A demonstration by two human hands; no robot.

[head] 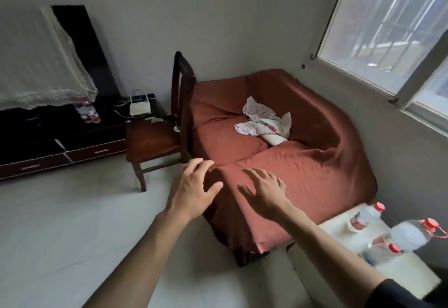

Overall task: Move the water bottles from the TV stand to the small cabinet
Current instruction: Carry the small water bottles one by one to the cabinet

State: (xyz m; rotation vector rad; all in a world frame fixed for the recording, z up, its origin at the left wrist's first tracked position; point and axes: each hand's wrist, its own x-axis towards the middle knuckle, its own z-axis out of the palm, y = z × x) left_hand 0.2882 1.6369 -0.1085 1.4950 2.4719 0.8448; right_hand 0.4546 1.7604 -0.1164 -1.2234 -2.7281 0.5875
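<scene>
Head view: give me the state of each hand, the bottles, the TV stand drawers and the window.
Left hand: open, holding nothing.
Right hand: open, holding nothing.
Cabinet bottles: three, upright, capped.
Stand bottles: blurred, not yet moved.
Drawers: closed.
Window: closed.

bottles (pixel 366 218) on cabinet (pixel 402 269), chair (pixel 155 138) left

Two bare forearms in head view, no watch, ring or band seen on either. Left hand (pixel 191 187) and wrist uncovered, forearm bare all the way to bottom frame edge, no sleeve in view. Right hand (pixel 265 193) likewise uncovered, forearm bare up to near elbow. Dark sleeve (pixel 407 294), black or near-black, plain, no print visible, covers right upper arm from elbow on, at lower right frame corner.
</scene>
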